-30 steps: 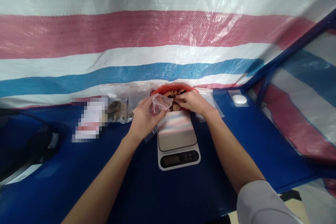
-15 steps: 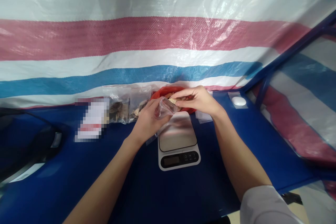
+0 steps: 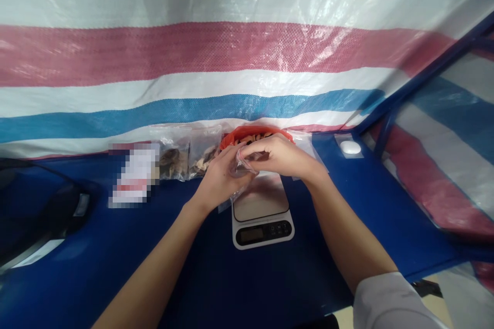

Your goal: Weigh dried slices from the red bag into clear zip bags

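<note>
My left hand (image 3: 221, 176) is closed around a clear plastic bag (image 3: 244, 160), its mouth turned toward the right. Into that mouth reach the fingers of my right hand (image 3: 280, 155), bent together; whatever lies between them is hidden. Both hands hover over the back of a white kitchen scale (image 3: 261, 206) with a metal plate and a dark display. Just behind them stands a red plastic bag (image 3: 266, 129), opened wide, with brown dried slices (image 3: 252, 138) showing inside.
Left of the hands sit two clear zip bags of dried pieces (image 3: 172, 162) (image 3: 203, 162) and a blurred-out white item (image 3: 135, 172). Clear bags (image 3: 304, 141) lie at right, near a white oval object (image 3: 350, 147). A black strapped item (image 3: 46, 216) is far left on the blue table (image 3: 216, 277).
My right hand has moved left and its fingertips have gone into the clear bag's mouth. The pale pieces at its fingers are now out of sight, and more of the red bag shows.
</note>
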`<state>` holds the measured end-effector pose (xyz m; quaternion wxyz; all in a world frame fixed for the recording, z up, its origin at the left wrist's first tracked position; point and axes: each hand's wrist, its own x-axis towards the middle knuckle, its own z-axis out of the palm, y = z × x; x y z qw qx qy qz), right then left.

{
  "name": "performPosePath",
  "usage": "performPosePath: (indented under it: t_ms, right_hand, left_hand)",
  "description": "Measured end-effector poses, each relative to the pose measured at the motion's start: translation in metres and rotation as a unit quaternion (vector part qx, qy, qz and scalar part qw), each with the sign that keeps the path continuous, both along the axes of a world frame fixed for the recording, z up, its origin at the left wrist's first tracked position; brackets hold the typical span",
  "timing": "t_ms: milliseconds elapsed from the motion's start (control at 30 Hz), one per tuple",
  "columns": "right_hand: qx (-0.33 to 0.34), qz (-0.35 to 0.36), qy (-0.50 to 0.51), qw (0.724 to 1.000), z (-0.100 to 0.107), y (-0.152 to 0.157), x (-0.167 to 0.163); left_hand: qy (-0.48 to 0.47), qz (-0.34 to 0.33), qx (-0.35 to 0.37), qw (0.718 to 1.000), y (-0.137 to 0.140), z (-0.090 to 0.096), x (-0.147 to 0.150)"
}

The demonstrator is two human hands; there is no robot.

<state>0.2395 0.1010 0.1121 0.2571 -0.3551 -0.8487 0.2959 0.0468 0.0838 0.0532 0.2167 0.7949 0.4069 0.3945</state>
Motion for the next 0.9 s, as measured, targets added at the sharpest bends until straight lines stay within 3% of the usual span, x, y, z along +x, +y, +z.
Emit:
performPosePath:
  t_ms: [233, 333, 433, 533, 700, 900]
  right_hand:
    - [-0.015, -0.009, 0.077, 0.997, -0.004, 0.003, 0.012]
    - [-0.030, -0.051, 0.084, 0.995, -0.009, 0.009, 0.024]
    - [-0.035, -0.084, 0.013, 0.996, -0.015, 0.018, 0.030]
    - [-0.030, -0.074, -0.097, 0.992, -0.024, 0.025, 0.026]
    - [0.010, -0.104, -0.238, 0.966, -0.043, 0.032, 0.011]
    - [0.022, -0.153, -0.284, 0.946, -0.048, 0.032, 0.006]
  left_hand:
    - [-0.013, 0.024, -0.015, 1.000, 0.003, 0.000, -0.004]
    - [-0.020, 0.036, -0.026, 0.999, 0.006, 0.001, -0.009]
    - [-0.015, 0.045, -0.047, 0.998, 0.007, 0.005, -0.014]
    - [-0.014, 0.049, -0.056, 0.997, 0.008, 0.007, -0.015]
    - [-0.030, 0.052, -0.054, 0.997, 0.009, 0.005, -0.016]
    - [-0.034, 0.042, -0.062, 0.997, 0.009, 0.006, -0.015]
